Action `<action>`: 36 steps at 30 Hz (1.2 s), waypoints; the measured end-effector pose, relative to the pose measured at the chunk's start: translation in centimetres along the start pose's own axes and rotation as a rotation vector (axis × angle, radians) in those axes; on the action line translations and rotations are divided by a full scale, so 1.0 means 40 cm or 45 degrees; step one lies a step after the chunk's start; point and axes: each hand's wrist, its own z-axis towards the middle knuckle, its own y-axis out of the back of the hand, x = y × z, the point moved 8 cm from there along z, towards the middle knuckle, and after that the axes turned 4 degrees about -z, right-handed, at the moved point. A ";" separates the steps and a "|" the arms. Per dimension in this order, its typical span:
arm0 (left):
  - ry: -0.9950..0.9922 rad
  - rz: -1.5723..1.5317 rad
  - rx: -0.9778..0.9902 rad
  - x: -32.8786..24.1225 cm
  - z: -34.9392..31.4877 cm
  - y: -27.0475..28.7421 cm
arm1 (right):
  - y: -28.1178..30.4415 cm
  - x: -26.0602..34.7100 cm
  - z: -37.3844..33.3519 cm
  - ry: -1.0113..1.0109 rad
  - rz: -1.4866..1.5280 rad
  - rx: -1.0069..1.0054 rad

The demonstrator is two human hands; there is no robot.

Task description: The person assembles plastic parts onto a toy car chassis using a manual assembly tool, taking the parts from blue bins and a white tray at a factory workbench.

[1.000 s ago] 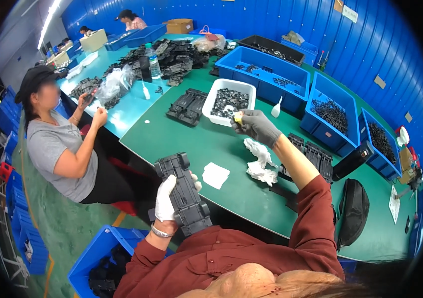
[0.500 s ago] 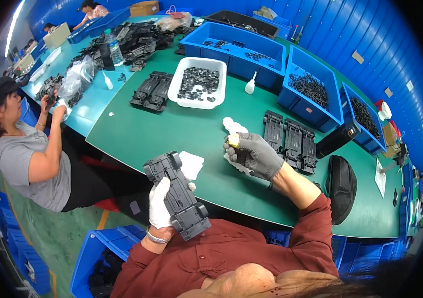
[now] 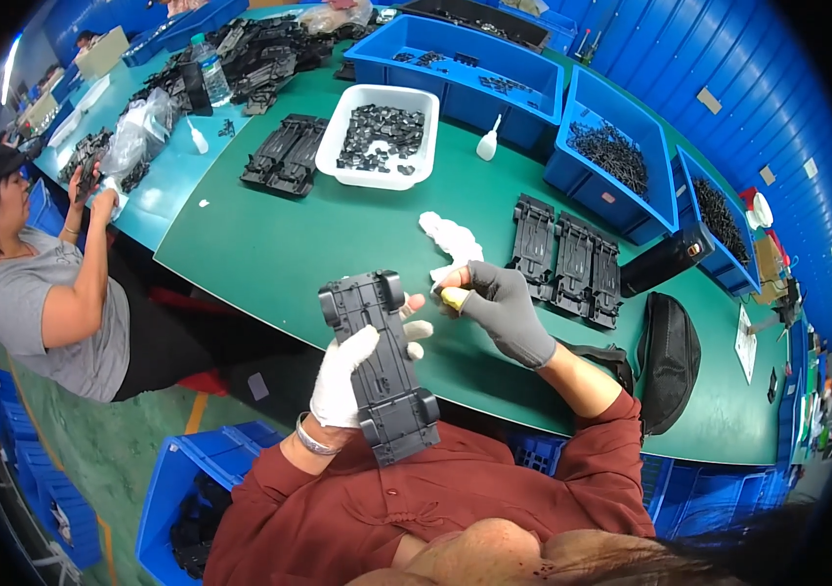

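My left hand (image 3: 340,381), in a white glove with some bare fingertips, grips a black plastic toy car chassis (image 3: 384,366) from beneath and along its side. The chassis is tilted, its long side running away from me, with wheel-arch-like corners. Just right of its far end is my right hand (image 3: 506,314), in a grey glove with a yellow cover on one fingertip. Its fingers are pinched together; whatever they hold is too small to make out. A crumpled white cloth (image 3: 453,237) lies on the table by those fingers.
Several chassis (image 3: 572,259) lie right of my hand, with a black cylinder (image 3: 668,261) and black pouch (image 3: 670,363) beyond. A white tub (image 3: 331,168) of small black parts, a squeeze bottle (image 3: 488,142) and blue bins (image 3: 557,176) stand farther back. A co-worker (image 3: 54,293) sits at left.
My left hand has brought the chassis to the right and slightly farther from me. My right hand has turned and come closer to it, fingers now pointing toward its far end.
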 end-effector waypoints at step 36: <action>0.132 -0.137 0.110 0.080 0.042 0.032 | -0.033 0.149 -0.072 0.951 -0.960 -0.162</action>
